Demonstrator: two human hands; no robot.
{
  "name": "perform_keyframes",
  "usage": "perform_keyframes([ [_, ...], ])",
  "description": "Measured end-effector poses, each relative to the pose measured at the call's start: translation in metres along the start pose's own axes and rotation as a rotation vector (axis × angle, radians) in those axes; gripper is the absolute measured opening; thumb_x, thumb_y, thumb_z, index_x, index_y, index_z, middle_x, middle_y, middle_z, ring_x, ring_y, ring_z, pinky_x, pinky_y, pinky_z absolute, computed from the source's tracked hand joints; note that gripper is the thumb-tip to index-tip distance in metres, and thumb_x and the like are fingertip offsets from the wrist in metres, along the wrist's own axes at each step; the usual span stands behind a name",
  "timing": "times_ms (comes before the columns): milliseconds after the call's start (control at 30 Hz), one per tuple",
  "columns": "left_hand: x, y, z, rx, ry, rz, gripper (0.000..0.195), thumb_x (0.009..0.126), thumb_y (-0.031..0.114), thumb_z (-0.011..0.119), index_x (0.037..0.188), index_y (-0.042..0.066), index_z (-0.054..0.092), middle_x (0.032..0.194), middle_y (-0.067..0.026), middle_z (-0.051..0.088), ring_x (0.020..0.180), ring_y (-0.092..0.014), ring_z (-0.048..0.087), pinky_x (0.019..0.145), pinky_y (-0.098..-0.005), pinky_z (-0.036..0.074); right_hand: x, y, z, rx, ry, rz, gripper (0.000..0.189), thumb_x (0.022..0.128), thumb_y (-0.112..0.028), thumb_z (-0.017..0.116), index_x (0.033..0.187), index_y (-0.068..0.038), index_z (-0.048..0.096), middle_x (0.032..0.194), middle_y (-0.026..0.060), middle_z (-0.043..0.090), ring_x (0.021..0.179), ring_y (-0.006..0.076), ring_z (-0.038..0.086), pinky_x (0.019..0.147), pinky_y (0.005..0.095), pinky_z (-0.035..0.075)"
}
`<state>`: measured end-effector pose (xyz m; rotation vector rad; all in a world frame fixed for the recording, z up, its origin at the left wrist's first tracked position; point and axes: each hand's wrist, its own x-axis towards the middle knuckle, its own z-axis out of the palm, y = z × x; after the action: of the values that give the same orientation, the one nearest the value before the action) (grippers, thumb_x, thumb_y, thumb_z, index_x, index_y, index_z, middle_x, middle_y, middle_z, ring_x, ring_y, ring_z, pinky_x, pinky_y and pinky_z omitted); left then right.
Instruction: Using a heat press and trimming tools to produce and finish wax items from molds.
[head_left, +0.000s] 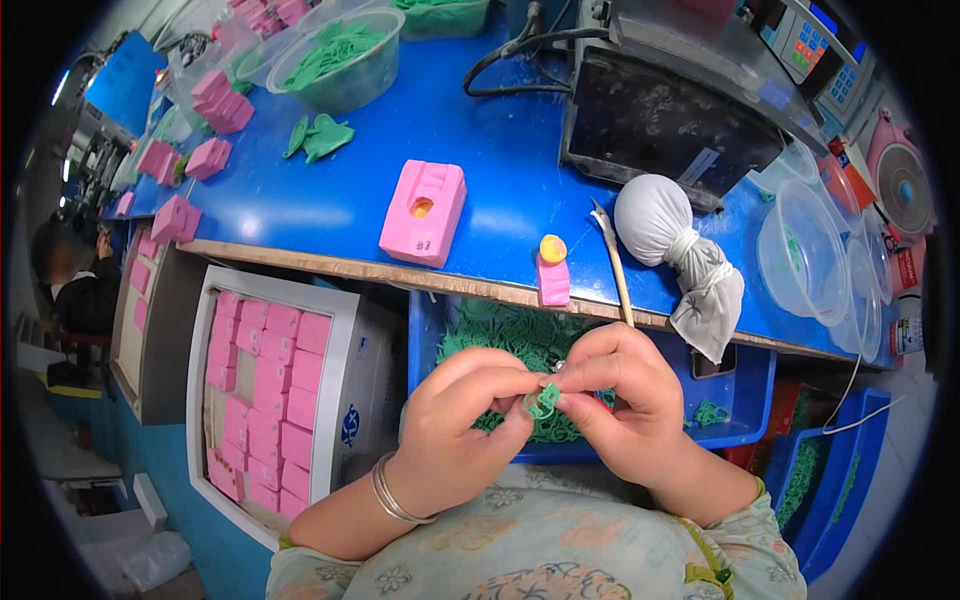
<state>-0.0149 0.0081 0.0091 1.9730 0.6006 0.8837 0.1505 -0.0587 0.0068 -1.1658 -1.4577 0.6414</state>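
A small green openwork piece (543, 403), seemingly wax, is pinched between the fingertips of my left hand (469, 409) and my right hand (626, 397). Below it sits a blue plastic tray (739, 390) heaped with green lattice-like pieces (480, 337). On the blue tabletop ahead stands a pink rubber mould block (424, 217) with a round, orange-lined hole. A smaller pink mould part (553, 283) with a yellow-orange knob (553, 249) is at the table's edge. To its right lies a wooden-handled blade tool (615, 262), beside a tied white cloth pouch (656, 217).
A dark machine (667, 112) with a cable stands at the back. Clear plastic bowls (802, 247) crowd the right; another bowl (337, 82) holds green pieces. Pink blocks fill a white-framed box (349, 300) at left. A seated person (82, 292) is farther left.
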Motion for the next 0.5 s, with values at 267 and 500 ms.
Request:
perform_keyframes([
  [267,-0.001,-0.007,0.004,-0.207,0.007,-0.05,0.029,0.077,-0.007,0.062,0.104,0.0,0.062,0.096,-0.0105,0.058,0.081,-0.015,0.057,0.067,-0.0231,0.047,-0.005,-0.001,-0.002,-0.004,-0.036,0.106,0.014,0.076,-0.002,0.067,0.089,-0.002,0.062,0.083,0.0103,0.06,0.065,0.016,0.056,0.055,0.0265,0.045],
  [500,-0.003,-0.005,-0.004,-0.514,0.012,-0.274,0.019,0.09,0.001,0.052,0.106,-0.004,0.059,0.098,-0.0116,0.06,0.071,-0.012,0.06,0.057,-0.0196,0.048,0.012,-0.018,-0.027,-1.022,-0.018,0.111,0.049,0.063,-0.014,0.074,0.109,-0.007,0.06,0.083,0.0068,0.053,0.069,0.0232,0.054,0.059,0.0341,0.043],
])
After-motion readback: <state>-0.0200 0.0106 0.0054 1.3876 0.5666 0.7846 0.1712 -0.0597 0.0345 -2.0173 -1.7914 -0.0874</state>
